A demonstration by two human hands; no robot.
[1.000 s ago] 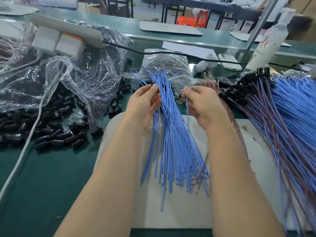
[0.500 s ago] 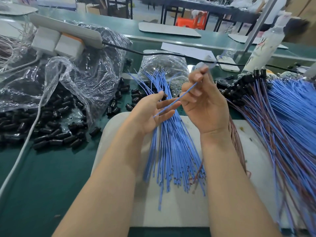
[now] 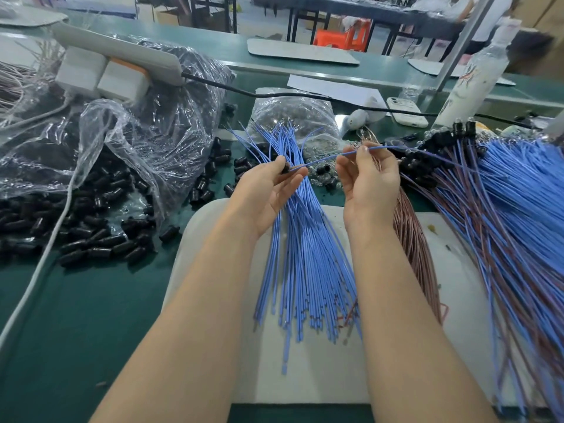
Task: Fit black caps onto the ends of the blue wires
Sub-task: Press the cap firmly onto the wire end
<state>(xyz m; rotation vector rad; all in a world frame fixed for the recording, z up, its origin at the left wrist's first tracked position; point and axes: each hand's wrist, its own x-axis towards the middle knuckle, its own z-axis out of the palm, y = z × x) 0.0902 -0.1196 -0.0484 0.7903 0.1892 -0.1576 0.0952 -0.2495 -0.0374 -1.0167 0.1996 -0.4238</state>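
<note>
A green surface (image 3: 76, 331) carries a crumpled clear bag (image 3: 146, 141) toward its left edge, with loose black caps (image 3: 91, 239) spilling out beside it, and a white pad (image 3: 305, 377) at the near edge. A bundle of blue wires (image 3: 305, 254) fans across the pad. Above it both hands are grasping: the right hand (image 3: 369, 184) pinches a single blue wire (image 3: 323, 160), and the left hand (image 3: 268, 193) pinches a black cap (image 3: 286, 169) at that wire's end.

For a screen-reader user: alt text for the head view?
The left hand pinches a black cap at the end of a blue wire held by the right hand, above a bundle of blue wires on a white pad; loose caps lie to the left.
</note>
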